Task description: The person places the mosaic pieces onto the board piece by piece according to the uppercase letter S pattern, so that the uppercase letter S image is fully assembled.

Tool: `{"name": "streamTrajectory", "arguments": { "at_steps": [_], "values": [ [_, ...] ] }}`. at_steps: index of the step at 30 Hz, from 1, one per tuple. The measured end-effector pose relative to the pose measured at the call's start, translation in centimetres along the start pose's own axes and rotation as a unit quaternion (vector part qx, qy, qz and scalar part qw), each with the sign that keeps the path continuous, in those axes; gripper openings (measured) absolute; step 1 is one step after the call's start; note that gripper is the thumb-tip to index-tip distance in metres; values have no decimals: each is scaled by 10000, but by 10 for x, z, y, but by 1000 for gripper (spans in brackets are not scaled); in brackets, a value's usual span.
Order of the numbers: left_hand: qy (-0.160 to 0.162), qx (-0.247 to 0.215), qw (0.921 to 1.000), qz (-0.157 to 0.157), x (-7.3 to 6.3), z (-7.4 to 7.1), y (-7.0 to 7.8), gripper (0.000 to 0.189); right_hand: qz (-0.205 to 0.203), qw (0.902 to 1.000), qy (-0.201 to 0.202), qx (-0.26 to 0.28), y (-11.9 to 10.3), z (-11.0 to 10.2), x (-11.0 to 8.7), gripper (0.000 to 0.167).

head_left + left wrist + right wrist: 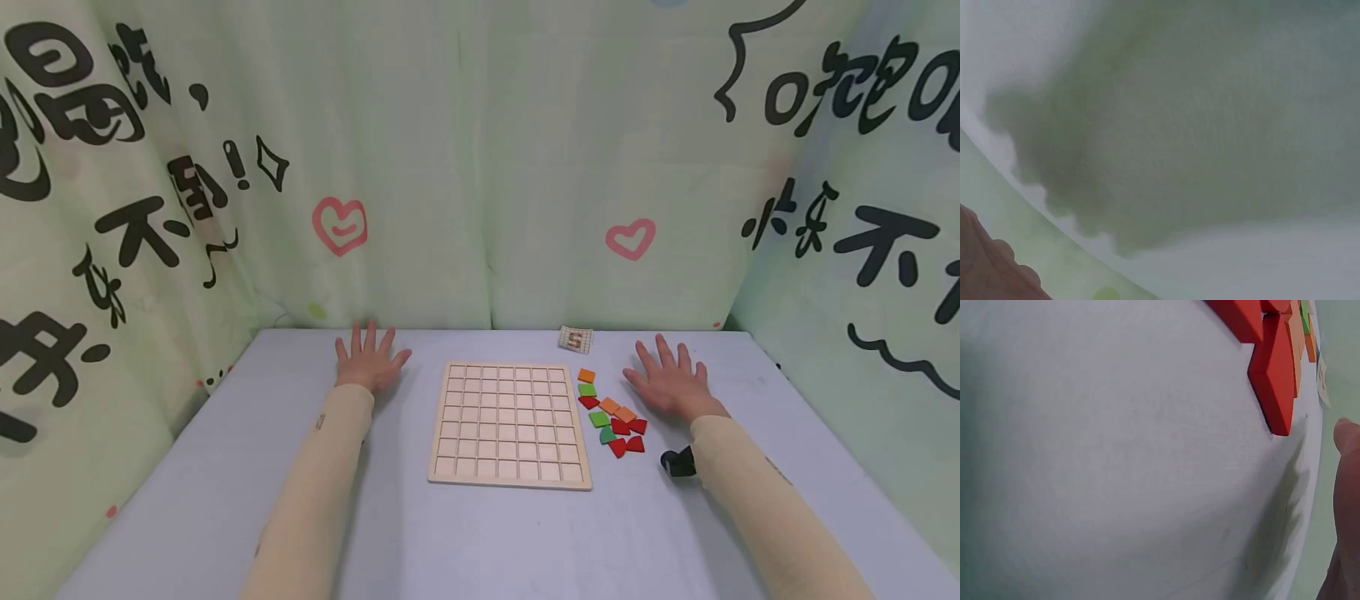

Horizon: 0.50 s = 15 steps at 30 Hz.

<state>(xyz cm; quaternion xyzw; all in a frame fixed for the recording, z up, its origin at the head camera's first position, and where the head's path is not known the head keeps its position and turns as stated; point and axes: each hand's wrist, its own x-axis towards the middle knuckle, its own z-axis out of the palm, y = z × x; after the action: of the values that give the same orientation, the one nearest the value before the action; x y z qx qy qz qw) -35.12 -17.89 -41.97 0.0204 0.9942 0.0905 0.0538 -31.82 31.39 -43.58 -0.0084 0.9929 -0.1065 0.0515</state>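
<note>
In the head view my left hand point(367, 365) is spread with straight fingers over the table's far left, holding nothing. My right hand point(670, 385), fingers also spread, is at the far right beside a loose group of coloured pieces. A pale wooden grid board point(508, 425) lies flat between the hands, its square cells bare. Right of it lie red pieces point(635, 444), orange pieces point(609, 407) and green pieces point(599, 419). The right wrist view shows a red piece point(1274, 381) close up near the right thumb point(1347, 487). Part of the left hand point(997, 269) shows in the left wrist view.
A small printed card point(575, 339) lies near the table's back edge, behind the pieces. The white-covered table point(465, 542) meets a pale green curtain point(480, 167) with dark lettering and pink hearts. A black device point(678, 462) sits at the right wrist.
</note>
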Motion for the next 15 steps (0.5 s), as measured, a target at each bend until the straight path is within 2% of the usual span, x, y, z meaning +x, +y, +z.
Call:
{"name": "streamTrajectory", "arguments": {
  "at_steps": [6,8,10,12,13,14,15],
  "values": [
    [-29,-108,9999,55,-2,3,0,74,-24,10000,-17,-36,-3,2,1,86],
    [-28,-331,9993,186,0,4,5,73,-22,10000,-45,6,-5,2,1,86],
    [16,-789,9960,425,3,4,14,71,-10,9999,-71,90,-9,2,1,86],
    [-33,-1611,9845,691,5,3,27,69,-33,9998,-86,194,-15,1,2,85],
    [-79,-2133,9737,790,5,3,33,67,-52,9996,-79,262,-19,1,2,84],
    [-130,-2690,9591,874,5,3,40,66,-69,9994,-63,336,-23,0,3,84],
    [-185,-3278,9398,943,4,3,47,64,-104,9992,-36,393,-29,-1,3,83]
  ]
}}
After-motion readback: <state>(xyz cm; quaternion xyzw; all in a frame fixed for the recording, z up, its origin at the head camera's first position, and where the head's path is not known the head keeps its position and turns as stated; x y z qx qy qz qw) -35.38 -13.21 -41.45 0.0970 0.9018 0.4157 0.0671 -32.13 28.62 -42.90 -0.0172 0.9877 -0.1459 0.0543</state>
